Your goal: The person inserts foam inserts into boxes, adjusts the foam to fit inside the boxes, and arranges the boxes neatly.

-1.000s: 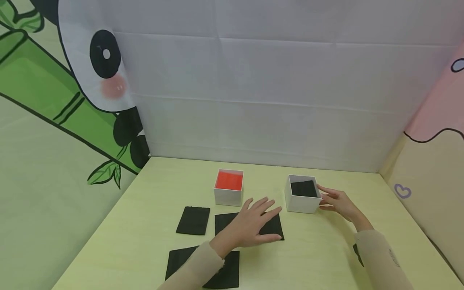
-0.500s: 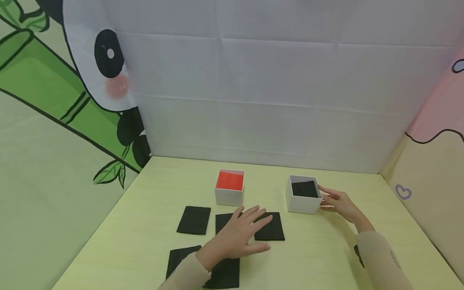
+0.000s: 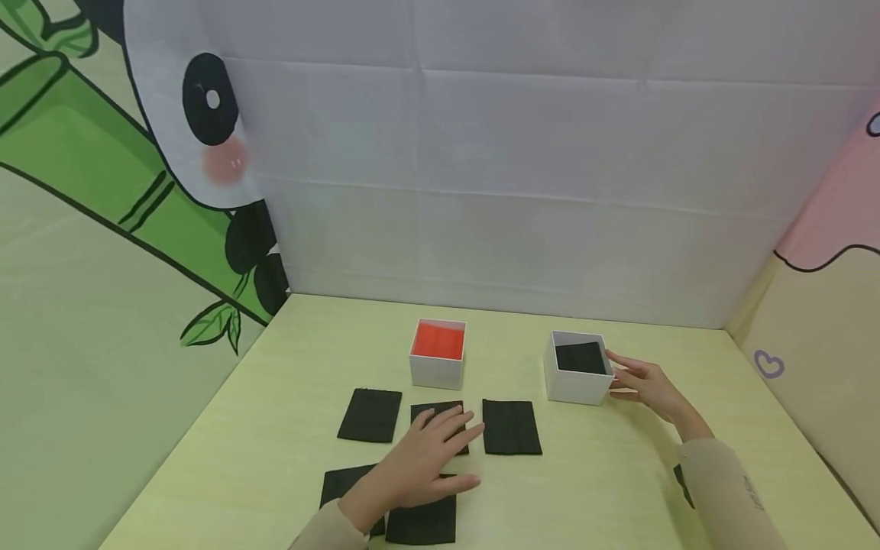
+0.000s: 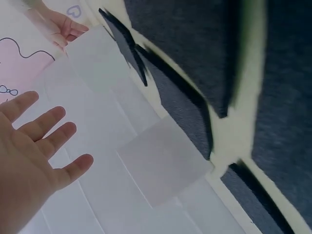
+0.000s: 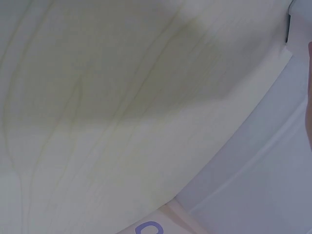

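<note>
Holding left hand (image 3: pixel 415 467) with fingers spread above black squares (image 3: pixel 512 428), seemingly laid flat on the counter (image 3: pixel 584 489) to keep each visible; touching white box (image 3: pixel 574 388), with black piece (image 3: pixel 580 357) inside, using loosely extended fingers of right hand (image 3: pixel 646 389), probably to steady it.

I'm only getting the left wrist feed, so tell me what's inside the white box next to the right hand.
Observer: The head view shows something black inside that white box, at the right hand's fingertips.
Operator: My view hides the inside of the other box too. What's in there?
Observer: The other box shows red contents; I can't tell whether that's cloth or something else.
</note>
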A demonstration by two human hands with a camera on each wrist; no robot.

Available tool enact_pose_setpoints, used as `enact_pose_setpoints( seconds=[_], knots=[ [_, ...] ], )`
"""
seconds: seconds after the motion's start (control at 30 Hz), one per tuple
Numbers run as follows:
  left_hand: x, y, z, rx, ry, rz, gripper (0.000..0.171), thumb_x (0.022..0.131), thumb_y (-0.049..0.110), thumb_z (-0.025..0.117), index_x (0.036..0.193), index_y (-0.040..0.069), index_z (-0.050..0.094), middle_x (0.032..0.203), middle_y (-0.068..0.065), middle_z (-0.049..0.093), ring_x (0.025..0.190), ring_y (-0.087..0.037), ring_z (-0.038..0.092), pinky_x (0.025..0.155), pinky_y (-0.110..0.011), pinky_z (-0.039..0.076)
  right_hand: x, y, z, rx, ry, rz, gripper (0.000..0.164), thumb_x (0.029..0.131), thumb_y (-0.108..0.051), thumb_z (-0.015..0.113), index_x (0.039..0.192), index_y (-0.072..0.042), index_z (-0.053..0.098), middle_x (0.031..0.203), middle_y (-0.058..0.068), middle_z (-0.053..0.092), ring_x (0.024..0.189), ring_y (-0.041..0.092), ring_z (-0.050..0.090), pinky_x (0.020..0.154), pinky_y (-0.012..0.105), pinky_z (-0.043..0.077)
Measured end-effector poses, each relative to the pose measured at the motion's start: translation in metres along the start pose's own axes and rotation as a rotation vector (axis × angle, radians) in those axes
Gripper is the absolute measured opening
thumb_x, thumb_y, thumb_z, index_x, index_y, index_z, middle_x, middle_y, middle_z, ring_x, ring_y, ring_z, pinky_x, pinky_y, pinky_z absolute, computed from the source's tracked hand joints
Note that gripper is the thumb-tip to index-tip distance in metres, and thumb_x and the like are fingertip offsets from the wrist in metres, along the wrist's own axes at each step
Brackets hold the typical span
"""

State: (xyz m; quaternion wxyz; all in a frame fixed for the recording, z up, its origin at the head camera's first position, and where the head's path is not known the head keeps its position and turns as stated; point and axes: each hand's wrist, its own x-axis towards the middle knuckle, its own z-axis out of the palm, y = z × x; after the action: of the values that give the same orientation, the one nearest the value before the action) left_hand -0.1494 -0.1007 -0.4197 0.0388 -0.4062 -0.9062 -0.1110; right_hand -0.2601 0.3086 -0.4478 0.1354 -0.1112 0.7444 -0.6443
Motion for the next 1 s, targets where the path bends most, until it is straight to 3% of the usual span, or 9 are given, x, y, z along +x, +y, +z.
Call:
enact_pose_setpoints(
  seconds=[0.3, 0.53, 0.77, 1.0],
  knots=[
    [-0.025, -0.004, 0.007, -0.032, -0.083, -0.044, 0.061, 0.087, 0.054, 0.044, 0.136, 0.019, 0.039, 0.137, -0.004, 0.038, 0.127, -0.023, 0.03, 0.092, -0.054, 0.03, -0.001, -0.002, 0.0, -0.018, 0.0, -0.001, 0.052, 0.092, -0.014, 0.05, 0.135, 0.003, 0.025, 0.109, 0.004, 0.059, 0.088, 0.016, 0.06, 0.077, 0.036, 0.048],
    [-0.038, -0.01, 0.014, -0.066, -0.163, -0.105, 0.063, 0.086, 0.058, 0.042, 0.136, 0.018, 0.04, 0.137, -0.006, 0.038, 0.126, -0.025, 0.031, 0.09, -0.056, 0.031, -0.001, -0.001, 0.001, 0.007, -0.027, -0.03, 0.047, 0.093, -0.012, 0.048, 0.135, -0.001, 0.031, 0.103, -0.006, 0.061, 0.089, 0.016, 0.061, 0.077, 0.036, 0.048],
    [-0.048, -0.015, 0.015, -0.071, -0.172, -0.065, 0.063, 0.083, 0.057, 0.048, 0.134, 0.018, 0.042, 0.135, -0.007, 0.04, 0.125, -0.027, 0.033, 0.089, -0.057, 0.032, -0.002, -0.001, 0.001, 0.011, -0.033, -0.034, 0.047, 0.093, -0.013, 0.048, 0.136, -0.002, 0.032, 0.108, 0.001, 0.06, 0.09, 0.015, 0.061, 0.077, 0.036, 0.048],
    [-0.05, -0.017, 0.018, -0.018, -0.239, -0.044, 0.061, 0.081, 0.057, 0.052, 0.132, 0.025, 0.045, 0.133, -0.004, 0.043, 0.123, -0.026, 0.034, 0.087, -0.054, 0.034, -0.001, 0.001, 0.001, 0.026, -0.045, -0.042, 0.046, 0.093, -0.012, 0.047, 0.136, -0.005, 0.033, 0.1, -0.01, 0.061, 0.089, 0.015, 0.061, 0.076, 0.033, 0.048]
  ],
)
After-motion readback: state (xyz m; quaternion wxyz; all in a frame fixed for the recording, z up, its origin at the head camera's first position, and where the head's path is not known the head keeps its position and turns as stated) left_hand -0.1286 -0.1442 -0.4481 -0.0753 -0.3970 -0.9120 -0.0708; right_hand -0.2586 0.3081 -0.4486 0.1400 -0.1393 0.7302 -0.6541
